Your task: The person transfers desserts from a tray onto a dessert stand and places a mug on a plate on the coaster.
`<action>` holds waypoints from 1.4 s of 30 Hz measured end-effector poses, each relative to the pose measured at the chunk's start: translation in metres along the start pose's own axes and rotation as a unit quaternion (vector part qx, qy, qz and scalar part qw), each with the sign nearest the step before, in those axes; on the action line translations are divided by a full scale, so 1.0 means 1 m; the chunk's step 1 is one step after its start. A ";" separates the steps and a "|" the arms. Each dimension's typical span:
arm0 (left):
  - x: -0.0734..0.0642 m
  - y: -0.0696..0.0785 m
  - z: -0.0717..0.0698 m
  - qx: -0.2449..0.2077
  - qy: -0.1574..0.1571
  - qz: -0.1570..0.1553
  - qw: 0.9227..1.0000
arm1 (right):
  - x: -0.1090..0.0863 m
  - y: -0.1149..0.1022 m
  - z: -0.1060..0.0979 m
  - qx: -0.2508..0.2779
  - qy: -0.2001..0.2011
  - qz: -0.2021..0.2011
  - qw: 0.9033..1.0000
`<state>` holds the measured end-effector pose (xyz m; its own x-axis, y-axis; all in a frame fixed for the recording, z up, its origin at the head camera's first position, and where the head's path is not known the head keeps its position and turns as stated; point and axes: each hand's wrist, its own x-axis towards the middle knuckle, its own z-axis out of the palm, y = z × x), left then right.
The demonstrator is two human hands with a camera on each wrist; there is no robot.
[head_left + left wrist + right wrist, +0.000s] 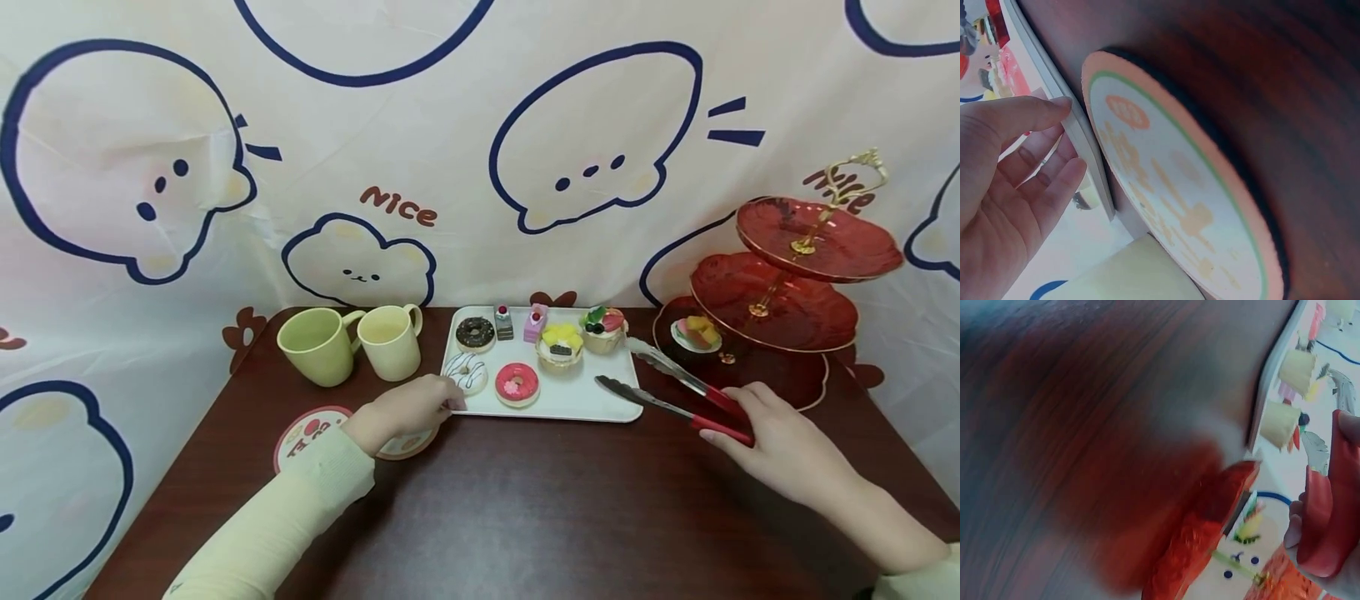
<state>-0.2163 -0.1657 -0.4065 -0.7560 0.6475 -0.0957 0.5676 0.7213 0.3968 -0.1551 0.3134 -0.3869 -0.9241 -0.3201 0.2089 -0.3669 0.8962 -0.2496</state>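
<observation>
My left hand [420,404] holds the front left corner of a white tray [577,406], thumb and fingers at its rim in the left wrist view. My right hand [787,446] grips red-handled tongs [723,400], their jaws apart near the tray's right end. On the tray lie a chocolate donut [475,333], a white donut [467,372], a pink donut [517,384], a dark cake slice [503,323], a pink cake slice [535,323], a yellow-topped tart [559,346] and a fruit tart [603,329]. Nothing is between the tongs' tips.
A red tiered stand [780,304] with gold trim stands at the right, a fruit-topped pastry [696,333] on its bottom tier. At the left are a green mug [318,350] and a cream mug [390,346]. Round coasters [1172,181] lie under and beside my left forearm.
</observation>
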 end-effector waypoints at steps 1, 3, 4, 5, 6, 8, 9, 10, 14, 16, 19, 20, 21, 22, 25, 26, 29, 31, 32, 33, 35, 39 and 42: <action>0.000 0.000 0.000 0.000 0.000 0.000 1.000 | 0.003 -0.002 0.002 0.001 -0.002 -0.003 1.000; -0.001 0.001 0.000 -0.001 -0.002 -0.008 1.000 | 0.007 -0.005 0.007 0.003 -0.010 -0.006 1.000; -0.001 0.001 0.000 -0.002 -0.002 -0.011 1.000 | 0.009 -0.006 0.009 0.003 -0.014 -0.007 1.000; -0.001 0.001 0.000 -0.002 -0.003 -0.015 1.000 | 0.011 -0.007 0.011 0.004 -0.015 -0.009 1.000; -0.001 0.001 0.000 -0.001 -0.003 -0.015 1.000 | 0.012 -0.008 0.013 0.005 -0.019 -0.010 1.000; -0.001 0.002 -0.001 -0.003 -0.003 -0.017 1.000 | 0.014 -0.010 0.017 0.007 -0.021 -0.012 1.000; -0.001 0.002 -0.001 -0.002 -0.003 -0.015 1.000 | 0.015 -0.011 0.019 0.006 -0.021 -0.013 1.000; -0.001 0.001 -0.001 -0.001 -0.002 -0.010 1.000 | 0.016 -0.011 0.021 0.007 -0.023 -0.014 1.000; -0.001 0.001 -0.002 0.001 0.000 0.003 1.000 | 0.020 -0.014 0.026 0.010 -0.036 -0.008 0.999; -0.001 0.001 -0.002 0.003 0.002 0.009 1.000 | 0.022 -0.015 0.028 0.015 -0.044 -0.004 0.999; -0.002 0.000 -0.001 0.007 0.008 0.019 1.000 | 0.026 -0.017 0.033 0.019 -0.049 -0.004 0.999; -0.002 0.000 -0.001 0.008 0.011 0.021 1.000 | 0.028 -0.018 0.035 0.019 -0.051 -0.003 0.999; -0.002 0.000 0.000 0.009 0.014 0.026 1.000 | 0.030 -0.018 0.036 0.019 -0.052 -0.004 0.998; -0.002 0.000 0.000 0.009 0.016 0.029 0.999 | 0.031 -0.019 0.038 0.018 -0.054 -0.003 0.998; -0.003 0.000 0.000 0.007 0.019 0.030 0.999 | 0.037 -0.020 0.040 0.021 -0.067 0.002 0.998; -0.003 0.000 0.000 0.005 0.019 0.030 0.999 | 0.039 -0.020 0.041 0.023 -0.073 0.006 0.997; -0.001 -0.001 0.000 0.004 0.019 0.031 0.999 | 0.043 -0.021 0.043 0.029 -0.088 0.017 0.996; 0.000 -0.002 0.000 0.004 0.020 0.032 0.999 | 0.045 -0.022 0.044 0.030 -0.093 0.021 0.995; 0.000 -0.001 0.000 0.004 0.019 0.031 0.999 | 0.046 -0.022 0.045 0.031 -0.094 0.021 0.995; 0.000 -0.001 0.000 0.003 0.018 0.028 0.999 | 0.047 -0.023 0.046 0.032 -0.094 0.020 0.995; -0.001 0.000 0.000 0.002 0.015 0.019 1.000 | 0.049 -0.025 0.048 0.035 -0.089 0.013 0.995; -0.001 0.001 0.000 -0.001 0.009 0.005 1.000 | 0.053 -0.028 0.053 0.036 -0.075 -0.001 0.997; -0.001 0.000 0.000 0.000 0.010 0.007 1.000 | 0.057 -0.029 0.055 0.032 -0.069 -0.008 0.997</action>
<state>-0.2155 -0.1668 -0.4062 -0.7542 0.6528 -0.0712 0.5787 0.7120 0.3978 -0.2032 0.2522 -0.4196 -0.9226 -0.3772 0.0813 -0.3832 0.8711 -0.3073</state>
